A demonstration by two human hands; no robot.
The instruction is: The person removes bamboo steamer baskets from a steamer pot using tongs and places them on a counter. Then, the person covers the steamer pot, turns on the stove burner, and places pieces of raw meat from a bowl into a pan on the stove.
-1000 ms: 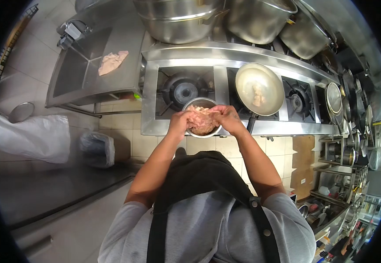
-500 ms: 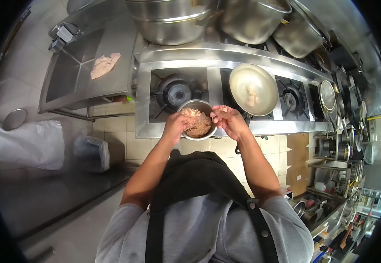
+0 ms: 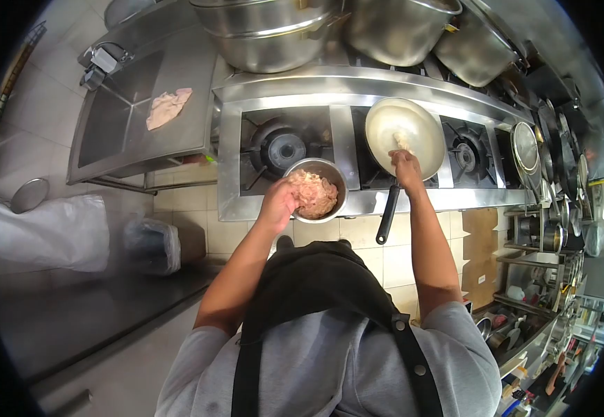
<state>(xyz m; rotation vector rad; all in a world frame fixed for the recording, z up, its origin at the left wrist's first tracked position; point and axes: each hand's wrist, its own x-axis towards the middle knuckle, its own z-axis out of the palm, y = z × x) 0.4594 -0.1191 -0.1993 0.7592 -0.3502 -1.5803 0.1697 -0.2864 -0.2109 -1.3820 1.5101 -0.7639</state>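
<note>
A metal bowl (image 3: 341, 204) of pale pink minced meat (image 3: 316, 194) stands at the front of the stove. My left hand (image 3: 279, 206) reaches over the bowl's left rim, its fingers closed around the mince, with the fingertips partly hidden. To the right, a frying pan (image 3: 423, 132) with a black handle (image 3: 388, 215) sits on a burner. My right hand (image 3: 406, 169) is over the near part of the pan, fingers pinched together and pointing down. Just beyond the fingertips lies a small pale lump of meat (image 3: 402, 140). Whatever the pinch holds is hidden.
An open burner (image 3: 283, 146) is left of the pan and another burner (image 3: 465, 158) to its right. Large metal pots (image 3: 267, 42) line the back. On the left steel counter (image 3: 125, 142) lies a pink cloth (image 3: 168, 108). Strainers (image 3: 522, 148) hang at the right.
My right hand has moved from the bowl's right side out to the right, over the pan. My left hand stays at the bowl, slightly lower. The view has shifted a little.
</note>
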